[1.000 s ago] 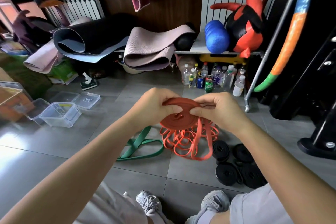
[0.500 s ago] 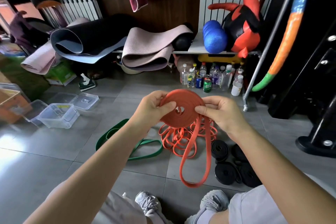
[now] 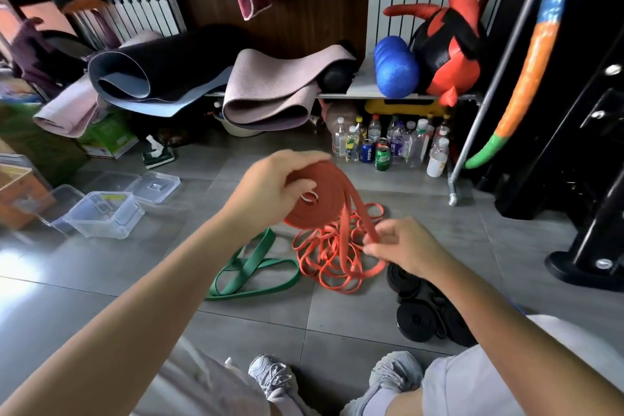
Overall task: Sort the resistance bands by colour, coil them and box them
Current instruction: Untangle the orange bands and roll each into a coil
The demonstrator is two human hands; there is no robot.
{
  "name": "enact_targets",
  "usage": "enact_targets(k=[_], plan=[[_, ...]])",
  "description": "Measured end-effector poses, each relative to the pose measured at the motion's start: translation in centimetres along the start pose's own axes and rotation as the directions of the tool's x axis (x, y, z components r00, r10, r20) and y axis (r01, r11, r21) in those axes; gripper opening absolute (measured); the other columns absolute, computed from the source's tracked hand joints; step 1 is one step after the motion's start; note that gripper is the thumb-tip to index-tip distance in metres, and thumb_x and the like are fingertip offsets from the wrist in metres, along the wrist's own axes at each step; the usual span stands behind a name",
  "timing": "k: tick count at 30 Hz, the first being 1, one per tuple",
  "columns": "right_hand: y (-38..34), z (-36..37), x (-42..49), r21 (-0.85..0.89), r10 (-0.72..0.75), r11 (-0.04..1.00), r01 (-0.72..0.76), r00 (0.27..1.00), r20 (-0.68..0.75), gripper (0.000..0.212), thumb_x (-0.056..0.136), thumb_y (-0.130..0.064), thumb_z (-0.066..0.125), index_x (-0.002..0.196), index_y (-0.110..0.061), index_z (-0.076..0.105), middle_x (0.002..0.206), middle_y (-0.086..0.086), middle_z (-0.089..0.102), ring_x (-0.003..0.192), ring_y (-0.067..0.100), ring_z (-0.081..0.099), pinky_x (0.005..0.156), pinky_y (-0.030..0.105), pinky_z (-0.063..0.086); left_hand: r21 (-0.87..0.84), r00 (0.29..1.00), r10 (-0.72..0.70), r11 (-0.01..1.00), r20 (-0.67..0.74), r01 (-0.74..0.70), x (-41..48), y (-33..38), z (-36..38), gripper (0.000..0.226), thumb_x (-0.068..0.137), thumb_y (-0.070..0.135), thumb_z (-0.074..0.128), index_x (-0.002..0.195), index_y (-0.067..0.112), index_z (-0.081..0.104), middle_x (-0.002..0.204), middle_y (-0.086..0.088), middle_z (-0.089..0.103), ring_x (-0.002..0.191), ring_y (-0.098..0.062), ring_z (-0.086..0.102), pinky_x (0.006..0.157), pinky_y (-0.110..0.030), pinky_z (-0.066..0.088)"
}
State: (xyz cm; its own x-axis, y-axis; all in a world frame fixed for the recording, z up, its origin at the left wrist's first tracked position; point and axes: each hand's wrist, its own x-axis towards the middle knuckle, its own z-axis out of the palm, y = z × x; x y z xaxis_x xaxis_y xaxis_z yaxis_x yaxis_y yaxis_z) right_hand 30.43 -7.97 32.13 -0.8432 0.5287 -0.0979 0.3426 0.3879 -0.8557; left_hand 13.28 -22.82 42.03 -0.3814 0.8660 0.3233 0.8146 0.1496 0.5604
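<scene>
Head: open floor (image 3: 101, 280) beside green band (image 3: 256, 267)

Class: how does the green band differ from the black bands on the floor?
The green band lies loose and uncoiled; the black bands are wound into tight coils. The green band lies left of the orange pile; the black bands lie right of it. Both rest on the floor.

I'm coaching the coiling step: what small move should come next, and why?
Probably bring the tail up and wrap it once more round the coil. The left hand grips the coil, and the right hand pinches the tail, which runs unwound between them.
</scene>
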Motion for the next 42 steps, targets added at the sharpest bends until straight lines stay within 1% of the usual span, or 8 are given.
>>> enact_targets(k=[5,10,14,21,24,29,35,42], plan=[[5.1,2.5,-1.1,0.143,0.156,0.978,-0.154,0.988,0.000,0.022,0.074,0.002,0.074,0.071,-0.018,0.065,0.060,-0.016,0.068,0.059,-0.008,0.061,0.070,0.014,0.047,-0.041,0.991,-0.076,0.997,-0.107,0.071,0.6,-1.6,-2.0,0.047,0.082,0.002,0.065,0.122,0.027,0.062,0.108,0.008,0.062,0.106,-0.013,0.059,0.100,-0.033,0.044],[5.9,3.7,-1.0,0.261,0.259,0.938,-0.229,0.962,-0.085,0.018,0.077,-0.003,0.073,0.075,-0.013,0.058,0.062,-0.001,0.069,0.059,0.013,0.064,0.052,0.023,0.048,-0.012,0.986,-0.118,0.993,-0.115,0.118,0.0,-2.9,-2.4,0.046,0.083,0.004,0.065,0.122,0.028,0.062,0.112,0.004,0.063,0.106,-0.016,0.059,0.100,-0.036,0.044],[6.1,3.3,-0.3,0.185,0.307,0.945,-0.268,0.922,-0.234,0.022,0.076,-0.019,0.077,0.074,-0.012,0.057,0.067,0.009,0.069,0.059,0.024,0.067,0.047,0.026,0.046,0.015,0.988,-0.120,0.992,-0.100,0.122,-0.5,-3.3,-2.2,0.046,0.084,0.004,0.064,0.123,0.028,0.061,0.109,0.007,0.060,0.106,-0.016,0.058,0.100,-0.036,0.044],[6.9,2.3,-0.1,0.137,0.350,0.936,-0.323,0.889,-0.294,0.013,0.085,-0.017,0.067,0.076,-0.011,0.060,0.061,0.008,0.069,0.049,0.013,0.066,0.043,0.021,0.046,0.065,0.987,-0.146,0.986,-0.074,0.150,-1.2,-4.0,-2.0,0.047,0.083,0.002,0.063,0.121,0.030,0.062,0.105,0.010,0.059,0.104,-0.015,0.057,0.097,-0.030,0.043],[6.9,2.1,-0.1,0.022,0.324,0.943,-0.331,0.905,-0.275,0.012,0.086,-0.019,0.066,0.077,-0.013,0.061,0.066,0.006,0.069,0.051,0.010,0.065,0.046,0.021,0.048,0.077,0.987,-0.148,0.985,-0.069,0.153,-1.2,-4.2,-1.8,0.046,0.083,0.002,0.063,0.121,0.029,0.062,0.105,0.011,0.058,0.105,-0.014,0.057,0.097,-0.028,0.042],[7.2,1.8,-0.1,-0.508,0.150,0.795,-0.331,0.919,-0.365,0.014,0.092,-0.020,0.053,0.102,-0.013,0.060,0.100,0.009,0.056,0.092,0.031,0.058,0.073,0.034,0.042,0.100,0.989,-0.139,0.984,-0.059,0.144,-1.1,-3.9,-1.5,0.046,0.084,0.004,0.062,0.121,0.031,0.061,0.100,0.013,0.056,0.101,-0.013,0.056,0.095,-0.029,0.044],[7.4,0.9,0.2,-0.114,0.365,0.908,-0.403,0.895,-0.255,0.021,0.081,-0.028,0.070,0.069,-0.014,0.060,0.066,0.002,0.067,0.071,0.022,0.064,0.060,0.027,0.039,0.096,0.984,-0.167,0.980,-0.065,0.173,-0.9,-4.3,-1.4,0.046,0.084,0.004,0.063,0.122,0.029,0.061,0.111,0.006,0.061,0.107,-0.017,0.057,0.098,-0.033,0.044],[6.8,1.4,0.3,0.022,0.383,0.924,-0.383,0.918,-0.100,0.039,0.070,-0.029,0.081,0.099,-0.008,0.065,0.093,0.007,0.066,0.088,0.022,0.062,0.078,0.030,0.045,0.048,0.988,-0.151,0.988,0.029,0.150,-0.9,-3.5,-0.4,0.045,0.085,0.005,0.063,0.122,0.030,0.061,0.111,0.010,0.060,0.106,-0.011,0.055,0.098,-0.025,0.041]])
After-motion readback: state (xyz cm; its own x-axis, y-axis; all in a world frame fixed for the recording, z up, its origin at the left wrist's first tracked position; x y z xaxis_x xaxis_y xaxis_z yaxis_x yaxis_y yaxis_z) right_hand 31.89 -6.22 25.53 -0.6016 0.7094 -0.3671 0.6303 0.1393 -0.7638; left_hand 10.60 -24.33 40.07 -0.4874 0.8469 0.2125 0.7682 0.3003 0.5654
